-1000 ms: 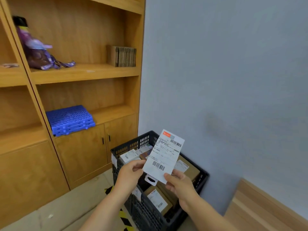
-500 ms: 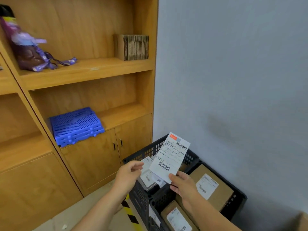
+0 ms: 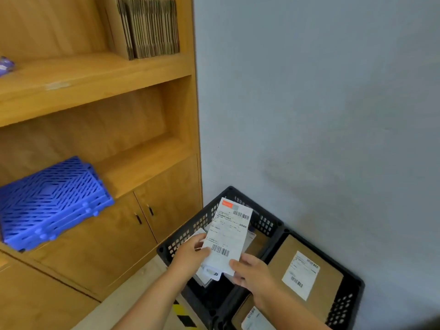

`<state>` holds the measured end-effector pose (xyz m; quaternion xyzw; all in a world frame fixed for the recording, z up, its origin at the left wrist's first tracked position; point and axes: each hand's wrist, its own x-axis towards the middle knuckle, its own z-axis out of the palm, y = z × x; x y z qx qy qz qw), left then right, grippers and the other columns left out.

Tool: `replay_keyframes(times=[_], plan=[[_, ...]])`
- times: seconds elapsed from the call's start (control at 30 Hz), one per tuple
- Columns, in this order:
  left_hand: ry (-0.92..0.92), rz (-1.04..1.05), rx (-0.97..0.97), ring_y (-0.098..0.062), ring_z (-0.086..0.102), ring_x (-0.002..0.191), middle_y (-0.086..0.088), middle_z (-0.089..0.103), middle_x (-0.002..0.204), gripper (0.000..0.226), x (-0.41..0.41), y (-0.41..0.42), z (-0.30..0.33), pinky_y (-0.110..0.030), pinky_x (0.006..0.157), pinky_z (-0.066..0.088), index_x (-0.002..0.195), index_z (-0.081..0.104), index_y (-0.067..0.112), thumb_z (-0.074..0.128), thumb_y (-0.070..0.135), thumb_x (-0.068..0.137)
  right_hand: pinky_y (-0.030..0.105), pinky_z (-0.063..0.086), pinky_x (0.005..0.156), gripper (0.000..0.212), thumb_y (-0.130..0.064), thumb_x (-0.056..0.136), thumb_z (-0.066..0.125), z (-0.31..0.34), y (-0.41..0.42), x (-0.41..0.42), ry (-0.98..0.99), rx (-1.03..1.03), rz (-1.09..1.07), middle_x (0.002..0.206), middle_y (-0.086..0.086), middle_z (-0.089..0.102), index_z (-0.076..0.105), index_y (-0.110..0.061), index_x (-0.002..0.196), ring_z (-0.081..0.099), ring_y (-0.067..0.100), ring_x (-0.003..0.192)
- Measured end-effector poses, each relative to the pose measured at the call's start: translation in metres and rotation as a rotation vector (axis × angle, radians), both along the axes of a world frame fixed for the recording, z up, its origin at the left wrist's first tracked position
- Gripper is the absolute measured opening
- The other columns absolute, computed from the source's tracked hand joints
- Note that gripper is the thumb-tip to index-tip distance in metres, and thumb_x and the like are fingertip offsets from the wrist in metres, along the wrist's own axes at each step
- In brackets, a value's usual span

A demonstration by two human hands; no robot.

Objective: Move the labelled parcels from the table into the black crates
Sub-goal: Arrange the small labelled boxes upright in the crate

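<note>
A flat white parcel [image 3: 226, 236] bearing a shipping label with two barcodes and an orange patch is held upright above the left of two black crates [image 3: 190, 231]. The left hand [image 3: 190, 257] pinches its left edge, thumb on the front; the right hand [image 3: 252, 272] clamps its lower right corner, thumb on the front and fingers curled behind. Each grip is closed on the parcel.

Behind and under the parcel, more white packets [image 3: 209, 275] lie in the left crate; their number cannot be told. The second crate [image 3: 350, 303] touches the first on its right and holds two brown boxes: one [image 3: 307, 275] lies flat with a white label facing up, the other [image 3: 252, 317] is partly hidden by the right forearm.

Both crates stand on the floor against a grey wall [image 3: 321, 115]. A strip of yellow and black tape [image 3: 182, 314] marks the floor beside them. To the left stands a wooden cabinet [image 3: 147, 220] with two doors, a stack of blue folded crates [image 3: 52, 201] on its lower shelf, and a row of flat cardboard [image 3: 145, 27] on its upper shelf.
</note>
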<state>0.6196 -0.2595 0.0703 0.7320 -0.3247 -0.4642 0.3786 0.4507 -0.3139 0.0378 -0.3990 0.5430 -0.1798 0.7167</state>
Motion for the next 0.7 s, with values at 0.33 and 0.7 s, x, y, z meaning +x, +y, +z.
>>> replay_keyframes(times=[0.33, 0.7], plan=[[0.192, -0.168, 0.156, -0.019, 0.063, 0.098, -0.002, 0.065, 0.108, 0.037, 0.074, -0.113, -0.058, -0.042, 0.085, 0.055, 0.116, 0.048, 0.031, 0.055, 0.004, 0.091, 0.039, 0.057, 0.086, 0.023, -0.005, 0.090, 0.060, -0.026, -0.063, 0.066, 0.090, 0.053, -0.236, 0.104, 0.001, 0.071, 0.062, -0.014, 0.111, 0.068, 0.021, 0.091], [0.078, -0.422, 0.335, -0.023, 0.060, 0.102, -0.006, 0.061, 0.122, 0.047, 0.097, -0.207, -0.162, -0.029, 0.069, 0.053, 0.133, 0.046, 0.019, 0.053, 0.006, 0.089, 0.030, 0.052, 0.083, 0.025, -0.003, 0.090, 0.055, -0.088, -0.100, 0.087, 0.397, 0.038, -0.347, 0.103, 0.000, 0.063, 0.059, -0.025, 0.100, 0.062, 0.013, 0.089]])
